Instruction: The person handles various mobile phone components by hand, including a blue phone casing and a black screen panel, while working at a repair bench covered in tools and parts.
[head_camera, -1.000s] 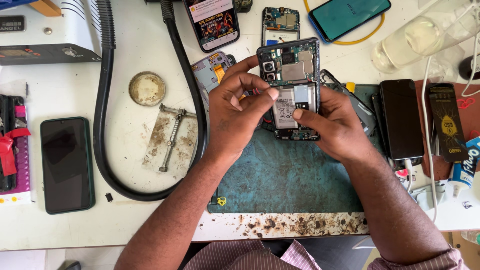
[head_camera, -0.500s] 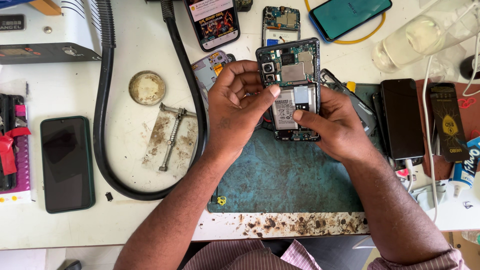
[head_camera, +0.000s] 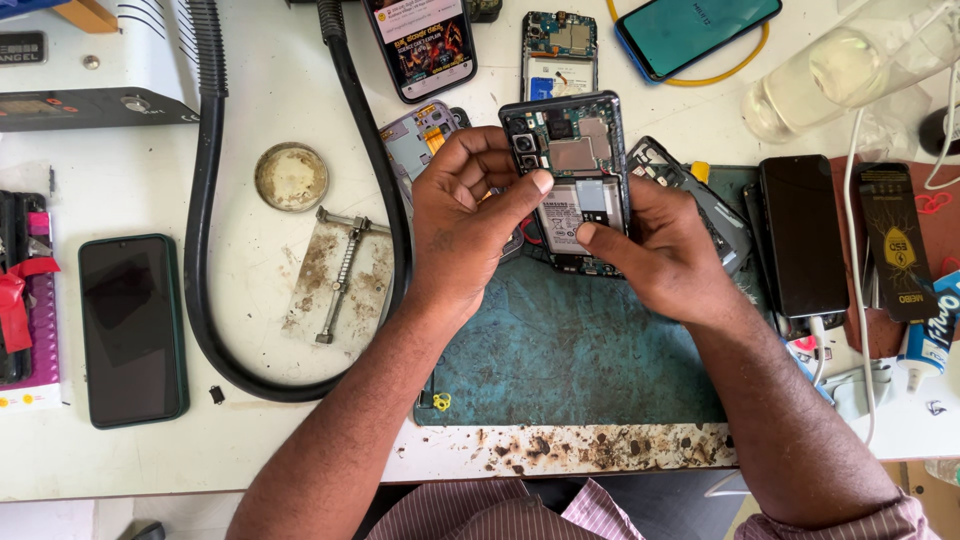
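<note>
The opened phone (head_camera: 572, 150), its back cover off so that the circuit board, camera modules and pale battery show, is held a little above the upper edge of the green work mat (head_camera: 560, 350), roughly in the middle of the bench. It stands lengthwise away from the person, camera end farthest. The left hand (head_camera: 465, 225) comes at it from the left side: its fingers are curled together over the phone's left edge, and the thumb stretches across onto the top of the battery, its tip pressing there. The right hand (head_camera: 665, 245) cups the phone's lower right corner from below and beside; its thumb lies on the battery's lower part, just under the left thumb, the two tips close but apart. The right hand's other fingers are tucked behind the phone and cannot be seen. So the phone sits between both hands, pinched by thumbs on top and fingers at the edges and underneath.

Around it: a thick black hose (head_camera: 200, 250) loops across the white table (head_camera: 280, 90) to the left, a round metal dish (head_camera: 291, 176) lies beside it, and a dark phone (head_camera: 132, 330) rests face up farther left. Another black phone (head_camera: 803, 235) lies just right of the right hand.
</note>
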